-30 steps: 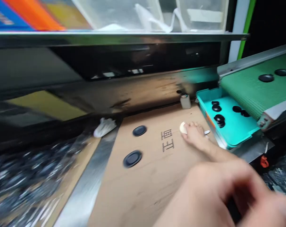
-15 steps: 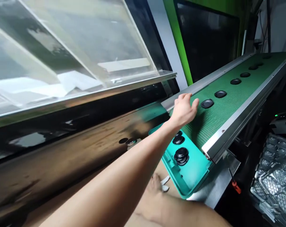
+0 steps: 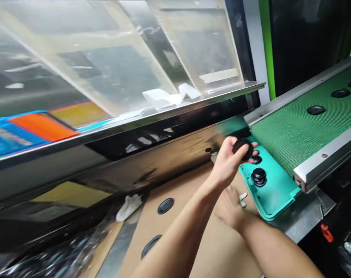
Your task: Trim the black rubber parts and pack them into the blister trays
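My left hand point(image 3: 229, 160) is closed on a round black plastic cap point(image 3: 241, 150), held up above the near end of a turquoise tray point(image 3: 275, 197). Inside that tray lie more black caps, among them a small stack point(image 3: 259, 177). Below, over the brown cardboard point(image 3: 213, 247), my right hand point(image 3: 229, 206) looks closed around a tool whose two white handle ends point(image 3: 243, 200) stick out on its right side; the rest of the tool is hidden. Two black caps lie apart on the cardboard at left, one point(image 3: 165, 205) in full view, the other point(image 3: 151, 246) partly behind my left forearm.
A green conveyor belt point(image 3: 303, 131) with metal side rails carries several black caps at right. Behind the cardboard rises a machine's wall under a clear window point(image 3: 120, 73). A red-handled screwdriver point(image 3: 326, 233) is at lower right, a crumpled white glove or cloth point(image 3: 129, 207) at left.
My left hand has come back from over the belt, moving toward me, and now holds a black cap. The view has swung left. My right hand stays over the cardboard.
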Action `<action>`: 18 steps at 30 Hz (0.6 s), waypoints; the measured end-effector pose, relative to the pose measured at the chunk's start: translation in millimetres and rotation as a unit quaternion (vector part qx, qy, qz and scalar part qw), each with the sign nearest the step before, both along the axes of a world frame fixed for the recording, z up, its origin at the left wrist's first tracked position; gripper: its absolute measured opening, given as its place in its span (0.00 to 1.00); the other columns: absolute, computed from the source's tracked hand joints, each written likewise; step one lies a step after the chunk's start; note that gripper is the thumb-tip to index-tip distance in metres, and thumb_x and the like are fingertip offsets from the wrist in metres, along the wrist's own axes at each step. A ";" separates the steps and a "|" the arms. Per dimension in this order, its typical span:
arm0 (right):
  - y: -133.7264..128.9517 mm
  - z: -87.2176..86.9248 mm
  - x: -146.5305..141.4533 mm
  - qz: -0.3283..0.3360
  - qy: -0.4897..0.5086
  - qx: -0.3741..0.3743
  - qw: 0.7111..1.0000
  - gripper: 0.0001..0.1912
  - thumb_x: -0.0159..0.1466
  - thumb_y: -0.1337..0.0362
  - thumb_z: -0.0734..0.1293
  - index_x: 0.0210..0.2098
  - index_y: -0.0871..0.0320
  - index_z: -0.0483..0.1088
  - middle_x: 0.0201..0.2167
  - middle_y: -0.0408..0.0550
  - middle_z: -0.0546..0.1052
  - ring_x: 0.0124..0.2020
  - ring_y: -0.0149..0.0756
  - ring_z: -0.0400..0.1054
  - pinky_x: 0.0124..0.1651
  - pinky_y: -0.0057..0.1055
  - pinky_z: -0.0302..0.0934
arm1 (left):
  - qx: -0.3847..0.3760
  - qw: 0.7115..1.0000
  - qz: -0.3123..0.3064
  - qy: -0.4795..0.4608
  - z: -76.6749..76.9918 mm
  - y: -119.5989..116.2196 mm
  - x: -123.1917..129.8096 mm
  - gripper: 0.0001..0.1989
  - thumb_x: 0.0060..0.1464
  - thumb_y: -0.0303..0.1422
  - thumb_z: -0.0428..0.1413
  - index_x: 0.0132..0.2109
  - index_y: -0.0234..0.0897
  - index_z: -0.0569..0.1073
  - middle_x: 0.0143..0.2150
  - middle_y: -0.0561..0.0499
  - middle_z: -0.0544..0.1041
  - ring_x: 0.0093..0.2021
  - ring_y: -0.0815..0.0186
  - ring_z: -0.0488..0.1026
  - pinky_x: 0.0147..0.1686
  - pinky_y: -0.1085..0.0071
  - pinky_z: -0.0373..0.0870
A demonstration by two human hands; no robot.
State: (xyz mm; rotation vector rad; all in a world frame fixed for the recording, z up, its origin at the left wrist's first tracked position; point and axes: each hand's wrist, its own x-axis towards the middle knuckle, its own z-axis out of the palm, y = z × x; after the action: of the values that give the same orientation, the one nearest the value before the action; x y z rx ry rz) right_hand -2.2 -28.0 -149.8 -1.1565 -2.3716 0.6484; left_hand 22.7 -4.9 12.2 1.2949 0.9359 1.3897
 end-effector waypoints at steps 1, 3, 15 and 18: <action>0.1 -1.0 -1.5 -0.023 -0.016 0.007 1.000 0.20 0.65 0.67 0.61 0.56 0.65 0.68 0.54 0.65 0.72 0.55 0.56 0.65 0.54 0.49 0.60 | -0.019 0.999 0.028 -0.041 -15.4 -19.9 -30.1 0.21 0.51 0.35 0.66 0.45 0.41 0.63 0.42 0.48 0.79 0.34 0.64 0.77 0.32 0.69 0.72; -0.5 -0.3 -2.6 -0.057 -0.049 0.028 0.997 0.19 0.66 0.65 0.62 0.55 0.63 0.69 0.53 0.63 0.73 0.53 0.52 0.66 0.53 0.46 0.61 | -0.074 0.988 0.081 -0.110 -52.0 -54.1 -88.1 0.26 0.49 0.31 0.67 0.52 0.42 0.66 0.44 0.47 0.80 0.34 0.63 0.77 0.29 0.71 0.71; -9.9 0.3 -16.7 -0.040 0.122 0.099 0.987 0.20 0.67 0.56 0.66 0.56 0.54 0.72 0.51 0.53 0.75 0.53 0.43 0.66 0.57 0.37 0.60 | -0.172 0.874 0.130 -0.435 -166.8 -99.0 -185.0 0.10 0.66 0.32 0.50 0.48 0.38 0.74 0.46 0.45 0.79 0.43 0.61 0.78 0.46 0.59 0.76; -29.1 -7.5 -31.2 -0.027 0.142 0.076 0.987 0.19 0.65 0.57 0.68 0.54 0.55 0.74 0.48 0.53 0.75 0.52 0.43 0.67 0.57 0.38 0.61 | -0.160 0.859 0.113 -0.474 -167.7 -96.0 -180.5 0.11 0.64 0.27 0.49 0.43 0.34 0.76 0.43 0.45 0.80 0.45 0.62 0.78 0.53 0.61 0.74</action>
State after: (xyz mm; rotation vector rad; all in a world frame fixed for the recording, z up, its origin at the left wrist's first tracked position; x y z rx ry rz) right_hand -33.4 -57.1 -157.4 -0.9876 -2.1025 0.5617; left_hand -157.7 -100.9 -155.5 0.1483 0.5753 1.6929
